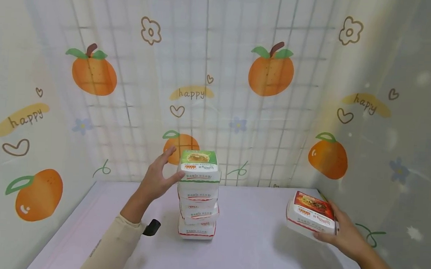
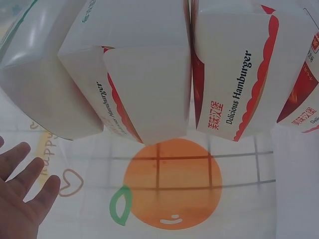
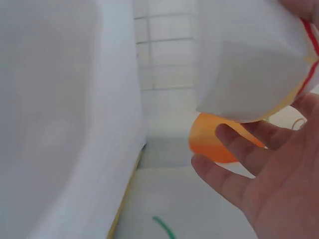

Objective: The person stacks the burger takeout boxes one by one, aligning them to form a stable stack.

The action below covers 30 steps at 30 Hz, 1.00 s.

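A stack of several paper hamburger boxes (image 1: pixel 198 208) stands in the middle of the table, the boxes slightly out of line. On top lies a box with a green lid (image 1: pixel 199 166); those below have red trim. My left hand (image 1: pixel 155 181) is at the left of the top box, fingers spread and thumb near its front corner; whether it touches is unclear. In the left wrist view, its fingers (image 2: pixel 31 179) stand apart from the boxes. Off to the right, my right hand (image 1: pixel 349 235) grips a red-lidded hamburger box (image 1: pixel 311 214) by its right end, raised above the table.
The table (image 1: pixel 246 237) has a pale cover. Behind and on both sides hangs a curtain (image 1: pixel 227 41) printed with oranges, with a wire grid showing through at the back. The right-hand curtain is close beside my right hand.
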Each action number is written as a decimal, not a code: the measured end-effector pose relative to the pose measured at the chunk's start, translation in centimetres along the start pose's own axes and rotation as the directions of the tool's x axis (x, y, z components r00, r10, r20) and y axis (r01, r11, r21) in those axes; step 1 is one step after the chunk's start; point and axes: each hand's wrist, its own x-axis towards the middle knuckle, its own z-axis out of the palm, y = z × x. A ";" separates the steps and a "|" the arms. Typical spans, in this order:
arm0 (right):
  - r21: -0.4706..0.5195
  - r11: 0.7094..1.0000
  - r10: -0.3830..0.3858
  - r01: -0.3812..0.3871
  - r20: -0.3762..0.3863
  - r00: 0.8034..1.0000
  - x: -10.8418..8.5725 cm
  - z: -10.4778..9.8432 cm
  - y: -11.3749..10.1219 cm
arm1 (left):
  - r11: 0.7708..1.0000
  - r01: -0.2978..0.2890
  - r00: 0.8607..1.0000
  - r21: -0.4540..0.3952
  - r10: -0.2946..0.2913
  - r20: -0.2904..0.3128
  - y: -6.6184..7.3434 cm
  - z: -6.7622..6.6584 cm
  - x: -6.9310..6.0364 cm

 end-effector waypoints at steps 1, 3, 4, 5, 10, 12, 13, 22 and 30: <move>0.005 1.000 -0.007 0.007 -0.004 1.000 0.1 0.0 -0.4 | 1.000 -0.004 1.000 0.003 0.004 0.000 0.0 0.0 0.0; 0.022 0.999 -0.039 0.039 -0.014 0.999 0.3 -0.1 -1.1 | 1.000 -0.004 1.000 0.004 0.004 -0.004 -0.1 0.0 0.0; 0.024 0.999 -0.048 0.048 -0.017 0.999 0.4 -0.1 -1.4 | 1.000 -0.005 1.000 0.003 0.005 -0.005 -0.1 0.0 0.0; 0.026 0.998 -0.054 0.054 -0.018 0.998 0.5 -0.1 -1.6 | 1.000 -0.004 1.000 0.002 0.004 -0.005 -0.1 0.0 0.0; 0.000 0.999 -0.052 0.052 -0.019 0.998 1.0 -0.2 -2.7 | 1.000 -0.003 1.000 -0.007 0.003 0.003 0.0 0.0 0.1; -0.003 0.999 -0.053 0.053 -0.020 0.998 1.4 -0.3 -3.2 | 1.000 0.001 1.000 -0.006 -0.001 0.006 0.0 0.0 0.2; -0.001 0.998 -0.057 0.057 -0.020 0.998 1.6 -0.4 -3.4 | 1.000 0.003 1.000 -0.002 -0.003 0.006 0.0 0.0 0.2; 0.069 0.994 -0.089 0.091 -0.027 0.996 2.8 -0.7 -6.1 | 1.000 -0.021 1.000 -0.011 0.021 0.000 0.0 0.0 0.6; 0.059 0.994 -0.087 0.088 -0.022 0.996 3.2 -1.1 -7.9 | 1.000 -0.012 1.000 -0.012 0.012 0.007 0.3 0.0 0.8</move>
